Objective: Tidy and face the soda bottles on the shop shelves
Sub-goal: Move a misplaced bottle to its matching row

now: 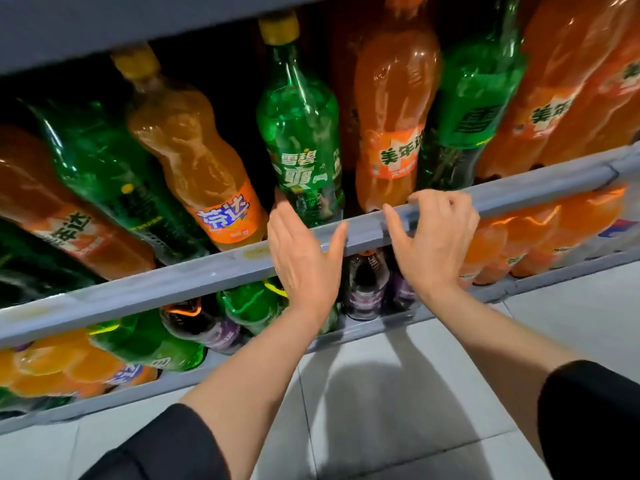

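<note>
Your left hand (pixel 304 258) lies open below the upright green plastic bottle (pixel 301 133), cap at twelve o'clock; right hand (pixel 433 237) fingers curl over the grey shelf rail (pixel 194 271)

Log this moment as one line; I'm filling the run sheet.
left hand: open, by green bottle | right hand: fingers curled over shelf rail | holding: no bottle

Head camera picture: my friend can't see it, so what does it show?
Two bare hands reach to a grey shelf rail in a shop: the left hand lies open by a green bottle, and the right hand curls its fingers over the rail. Orange bottles and more green ones stand behind it, with more soda on the shelf below.
</note>
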Motion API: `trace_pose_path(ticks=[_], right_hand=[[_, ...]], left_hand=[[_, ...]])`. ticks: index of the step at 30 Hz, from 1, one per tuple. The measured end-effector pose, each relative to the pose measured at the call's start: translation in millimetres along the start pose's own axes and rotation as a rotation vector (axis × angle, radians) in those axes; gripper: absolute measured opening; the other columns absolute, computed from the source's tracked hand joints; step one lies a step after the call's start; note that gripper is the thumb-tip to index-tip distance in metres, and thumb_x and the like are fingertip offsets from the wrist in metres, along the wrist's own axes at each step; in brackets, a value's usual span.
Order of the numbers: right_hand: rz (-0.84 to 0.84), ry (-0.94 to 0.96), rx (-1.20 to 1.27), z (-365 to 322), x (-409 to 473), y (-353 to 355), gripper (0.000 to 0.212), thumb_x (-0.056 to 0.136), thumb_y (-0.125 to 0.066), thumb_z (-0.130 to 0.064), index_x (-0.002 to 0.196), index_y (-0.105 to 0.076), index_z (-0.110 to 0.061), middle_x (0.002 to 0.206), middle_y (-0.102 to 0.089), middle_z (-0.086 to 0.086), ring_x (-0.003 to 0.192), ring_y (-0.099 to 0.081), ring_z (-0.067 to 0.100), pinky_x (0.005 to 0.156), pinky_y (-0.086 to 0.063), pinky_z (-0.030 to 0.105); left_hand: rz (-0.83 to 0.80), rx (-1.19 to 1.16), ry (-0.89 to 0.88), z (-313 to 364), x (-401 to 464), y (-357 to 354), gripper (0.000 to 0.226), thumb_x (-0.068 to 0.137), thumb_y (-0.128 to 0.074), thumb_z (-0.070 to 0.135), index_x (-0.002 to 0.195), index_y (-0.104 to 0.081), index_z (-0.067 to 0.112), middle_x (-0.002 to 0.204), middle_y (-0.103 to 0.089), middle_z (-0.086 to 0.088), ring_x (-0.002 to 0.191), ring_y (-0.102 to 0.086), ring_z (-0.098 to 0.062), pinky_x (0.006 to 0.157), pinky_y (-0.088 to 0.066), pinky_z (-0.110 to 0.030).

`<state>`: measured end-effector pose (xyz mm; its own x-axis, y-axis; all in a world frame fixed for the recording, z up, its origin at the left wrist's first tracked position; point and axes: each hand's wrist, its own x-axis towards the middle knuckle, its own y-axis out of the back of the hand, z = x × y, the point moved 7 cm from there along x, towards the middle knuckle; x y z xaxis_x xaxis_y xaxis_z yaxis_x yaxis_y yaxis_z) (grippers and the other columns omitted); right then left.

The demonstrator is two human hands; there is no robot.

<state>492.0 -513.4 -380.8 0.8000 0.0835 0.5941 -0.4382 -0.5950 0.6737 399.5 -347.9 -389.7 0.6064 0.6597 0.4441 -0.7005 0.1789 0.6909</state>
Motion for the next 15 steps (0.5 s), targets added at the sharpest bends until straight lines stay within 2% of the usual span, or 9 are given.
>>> trace_pose_path(ticks=[2, 4, 6, 8, 11, 13, 15], right_hand=[[0.109, 0.084, -0.005, 2.4, -4.4, -4.7, 0.034, 0.087, -0.061, -0.046, 0.086, -0.061, -0.011, 0.087, -0.063, 0.005, 0.097, -0.047, 0.027, 0.088, -0.036, 0.043], [0.182, 0.126, 0.021, 6.7, -6.1, -8.7, 0.035, 0.086, -0.061, -0.045, 0.082, -0.059, -0.011, 0.083, -0.062, 0.004, 0.099, -0.044, 0.025, 0.1, -0.033, 0.046], [0.239, 0.154, 0.056, 10.7, -6.3, -11.4, 0.036, 0.085, -0.063, -0.046, 0.08, -0.059, -0.01, 0.081, -0.061, 0.003, 0.101, -0.045, 0.025, 0.108, -0.027, 0.049], [0.277, 0.189, 0.113, 12.4, -4.6, -13.3, 0.039, 0.085, -0.064, -0.046, 0.077, -0.058, -0.009, 0.077, -0.058, 0.004, 0.097, -0.048, 0.025, 0.108, -0.027, 0.047], [0.33, 0.231, 0.199, 11.6, -1.2, -14.3, 0.042, 0.088, -0.062, -0.046, 0.074, -0.057, -0.007, 0.071, -0.056, 0.007, 0.078, -0.051, 0.025, 0.092, -0.039, 0.039], [0.38, 0.237, 0.206, 11.7, -1.2, -14.4, 0.042, 0.089, -0.061, -0.046, 0.074, -0.057, -0.007, 0.071, -0.056, 0.007, 0.074, -0.053, 0.028, 0.076, -0.037, 0.036], [0.413, 0.238, 0.212, 12.0, -1.8, -15.3, 0.041, 0.089, -0.061, -0.044, 0.073, -0.056, -0.007, 0.071, -0.057, 0.007, 0.073, -0.053, 0.027, 0.073, -0.035, 0.036]], left_hand=[[0.081, 0.049, -0.056, -1.4, -0.2, -4.6, 0.084, 0.087, -0.051, 0.056, 0.137, -0.034, -0.01, 0.13, -0.049, -0.027, 0.12, -0.033, -0.03, 0.106, -0.023, -0.036], [0.132, 0.061, -0.106, -3.2, 0.1, -5.5, 0.083, 0.087, -0.05, 0.057, 0.135, -0.035, -0.008, 0.128, -0.051, -0.027, 0.118, -0.034, -0.029, 0.104, -0.024, -0.036], [0.171, 0.052, -0.154, -4.7, 0.3, -3.0, 0.079, 0.087, -0.052, 0.056, 0.133, -0.039, -0.007, 0.123, -0.054, -0.024, 0.113, -0.04, -0.028, 0.1, -0.031, -0.035], [0.197, 0.028, -0.194, -8.0, 1.0, -0.1, 0.076, 0.088, -0.054, 0.054, 0.131, -0.043, -0.007, 0.118, -0.058, -0.02, 0.11, -0.051, -0.03, 0.094, -0.041, -0.036], [0.242, -0.046, -0.236, -11.7, 2.4, 6.0, 0.072, 0.088, -0.058, 0.049, 0.131, -0.046, -0.007, 0.117, -0.061, -0.019, 0.107, -0.06, -0.033, 0.087, -0.051, -0.04], [0.276, -0.084, -0.254, -13.0, 3.1, 9.6, 0.068, 0.088, -0.062, 0.046, 0.13, -0.048, -0.006, 0.117, -0.062, -0.019, 0.107, -0.061, -0.032, 0.085, -0.053, -0.04], [0.294, -0.1, -0.27, -13.5, 3.8, 10.0, 0.067, 0.087, -0.064, 0.044, 0.131, -0.048, -0.004, 0.119, -0.062, -0.018, 0.11, -0.061, -0.031, 0.087, -0.052, -0.038]])
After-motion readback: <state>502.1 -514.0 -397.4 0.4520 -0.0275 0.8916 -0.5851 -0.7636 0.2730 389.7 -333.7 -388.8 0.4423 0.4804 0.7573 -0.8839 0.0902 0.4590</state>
